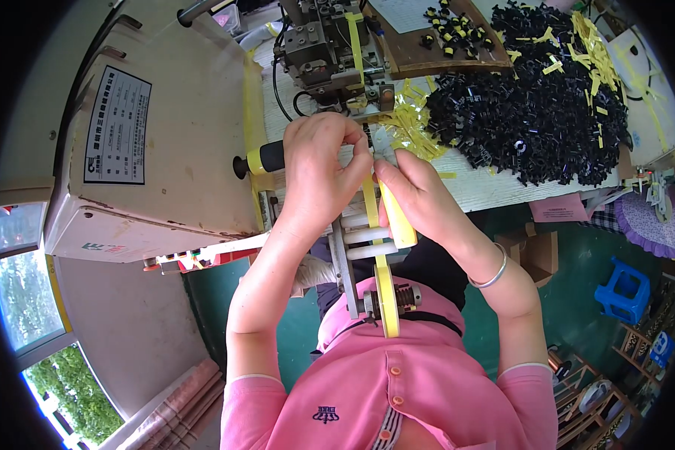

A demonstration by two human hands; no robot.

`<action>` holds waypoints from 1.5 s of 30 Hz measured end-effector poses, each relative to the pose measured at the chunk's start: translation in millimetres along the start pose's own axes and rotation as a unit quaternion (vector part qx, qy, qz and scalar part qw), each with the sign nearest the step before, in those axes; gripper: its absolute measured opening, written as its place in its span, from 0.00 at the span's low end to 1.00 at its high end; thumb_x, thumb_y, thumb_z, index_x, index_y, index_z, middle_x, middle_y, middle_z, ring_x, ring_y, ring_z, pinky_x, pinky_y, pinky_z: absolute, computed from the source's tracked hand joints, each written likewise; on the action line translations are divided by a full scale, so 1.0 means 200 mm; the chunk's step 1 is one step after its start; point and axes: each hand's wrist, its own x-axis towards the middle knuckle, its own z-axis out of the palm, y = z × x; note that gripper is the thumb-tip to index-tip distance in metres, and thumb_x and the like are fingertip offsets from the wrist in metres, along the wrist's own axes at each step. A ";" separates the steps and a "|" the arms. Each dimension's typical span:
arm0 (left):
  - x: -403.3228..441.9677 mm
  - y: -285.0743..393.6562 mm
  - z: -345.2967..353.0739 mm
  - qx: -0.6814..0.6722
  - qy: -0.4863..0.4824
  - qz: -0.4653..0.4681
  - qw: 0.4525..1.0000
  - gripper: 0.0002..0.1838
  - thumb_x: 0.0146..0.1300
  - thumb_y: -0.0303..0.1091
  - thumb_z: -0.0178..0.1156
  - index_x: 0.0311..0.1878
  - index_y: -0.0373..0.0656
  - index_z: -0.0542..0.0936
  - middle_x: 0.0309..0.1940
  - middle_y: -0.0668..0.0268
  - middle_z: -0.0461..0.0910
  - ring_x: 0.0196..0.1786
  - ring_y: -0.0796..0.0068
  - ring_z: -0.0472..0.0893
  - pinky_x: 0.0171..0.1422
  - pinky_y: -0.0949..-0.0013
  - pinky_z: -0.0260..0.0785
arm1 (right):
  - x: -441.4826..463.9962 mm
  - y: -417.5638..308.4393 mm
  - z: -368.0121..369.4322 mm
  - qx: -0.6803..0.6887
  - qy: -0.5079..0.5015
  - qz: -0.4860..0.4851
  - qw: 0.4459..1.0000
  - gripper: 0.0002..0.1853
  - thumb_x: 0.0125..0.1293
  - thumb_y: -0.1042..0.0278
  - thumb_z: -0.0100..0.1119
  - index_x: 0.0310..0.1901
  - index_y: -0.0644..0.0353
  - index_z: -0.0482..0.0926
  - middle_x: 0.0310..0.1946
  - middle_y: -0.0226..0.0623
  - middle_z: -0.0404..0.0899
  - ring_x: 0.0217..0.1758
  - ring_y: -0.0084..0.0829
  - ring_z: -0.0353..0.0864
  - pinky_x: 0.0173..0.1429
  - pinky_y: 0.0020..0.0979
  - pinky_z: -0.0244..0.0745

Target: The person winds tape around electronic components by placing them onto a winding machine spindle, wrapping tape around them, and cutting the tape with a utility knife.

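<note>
My left hand (pixel 322 161) is closed in a pinch in front of the small metal machine (pixel 319 56). What its fingertips grip is hidden. Close beside it, my right hand (pixel 421 191) wraps round a yellow-handled tool (pixel 397 214), whose pale tip points up toward the left fingertips. A strip of yellow tape (pixel 382 262) runs up from a reel (pixel 388 311) near my waist, past white rollers (pixel 367 235), and passes under my hands. A black knob (pixel 271 157) with a yellow band sticks out left of my left wrist.
Right of the machine lies a big heap of small black parts (pixel 532 112), with yellow tape scraps (pixel 412 124) beside it. A brown tray (pixel 450 64) holds black-and-yellow pieces. A beige cabinet (pixel 180 150) stands at left. On the green floor are a cardboard box (pixel 540 259) and blue stool (pixel 622 291).
</note>
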 end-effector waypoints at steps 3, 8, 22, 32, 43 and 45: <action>0.00 0.00 0.01 0.000 0.008 -0.007 1.000 0.07 0.48 0.21 0.61 0.28 0.40 0.72 0.28 0.65 0.79 0.33 0.65 0.77 0.45 0.64 0.63 | 0.01 -0.01 0.03 -0.002 0.007 0.001 1.000 0.19 0.73 0.57 0.45 0.32 0.67 0.63 0.20 0.41 0.74 0.18 0.32 0.80 0.19 0.31 0.73; -0.01 0.01 0.00 -0.108 -0.007 -0.060 0.992 0.07 0.52 0.19 0.60 0.29 0.39 0.72 0.30 0.65 0.78 0.35 0.73 0.76 0.45 0.71 0.66 | 0.01 -0.02 0.05 0.099 -0.003 0.044 0.994 0.15 0.75 0.59 0.44 0.38 0.65 0.67 0.25 0.38 0.76 0.22 0.30 0.81 0.22 0.27 0.74; -0.12 -0.01 -0.15 -0.084 0.094 -0.085 0.988 0.07 0.67 0.27 0.55 0.32 0.36 0.75 0.28 0.69 0.74 0.32 0.83 0.70 0.38 0.78 0.62 | -0.03 0.01 -0.10 0.144 0.019 0.031 0.989 0.10 0.70 0.63 0.52 0.41 0.63 0.71 0.24 0.41 0.79 0.21 0.32 0.80 0.26 0.29 0.78; -0.03 0.03 -0.11 0.095 -0.095 0.023 0.991 0.22 0.50 0.34 0.69 0.49 0.42 0.78 0.41 0.60 0.79 0.48 0.58 0.76 0.55 0.59 0.62 | -0.05 -0.13 -0.16 -0.532 0.094 -0.315 0.780 0.08 0.56 0.70 0.61 0.37 0.61 0.77 0.26 0.38 0.75 0.31 0.37 0.79 0.35 0.35 0.75; -0.04 0.01 -0.07 0.106 -0.087 0.014 0.991 0.23 0.47 0.34 0.70 0.49 0.44 0.78 0.38 0.62 0.79 0.47 0.59 0.76 0.54 0.58 0.61 | 0.01 -0.14 -0.07 -0.678 0.100 -0.308 0.660 0.06 0.49 0.73 0.57 0.30 0.62 0.77 0.25 0.36 0.76 0.31 0.33 0.80 0.33 0.31 0.76; -0.04 0.01 -0.07 0.107 -0.082 0.015 0.991 0.23 0.47 0.34 0.70 0.49 0.44 0.78 0.38 0.62 0.79 0.47 0.59 0.76 0.54 0.58 0.61 | 0.02 -0.13 -0.05 -0.708 0.101 -0.288 0.637 0.05 0.48 0.73 0.58 0.29 0.62 0.77 0.25 0.37 0.76 0.31 0.32 0.80 0.32 0.30 0.76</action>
